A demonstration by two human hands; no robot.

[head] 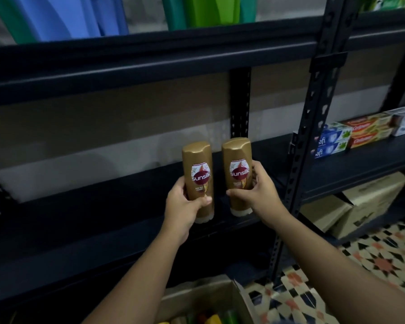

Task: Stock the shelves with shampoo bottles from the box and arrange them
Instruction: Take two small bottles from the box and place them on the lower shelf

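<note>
Shelf: the dark metal shelf point(103, 206) stood bare where it showed; stocking looked barely begun.
Box: the cardboard box point(197, 300) sat open below, with more bottles inside, blurred.
Left bottle: a gold Sunsilk bottle point(198, 176), upright, over the shelf's front edge.
Right bottle: its twin point(237, 169), just beside it, apart.
Left hand point(182, 206): fingers wrapped round the left bottle's lower body.
Right hand point(260, 192): gripped the right bottle likewise; neither released.

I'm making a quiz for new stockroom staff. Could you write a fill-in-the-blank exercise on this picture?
1. Each hand holds one ____ Sunsilk bottle: left hand, right hand.
2. Both bottles are held over a dark ____.
3. On the neighbouring shelf to the right lie boxes of ____.

Missing words: gold; shelf; toothpaste
</note>
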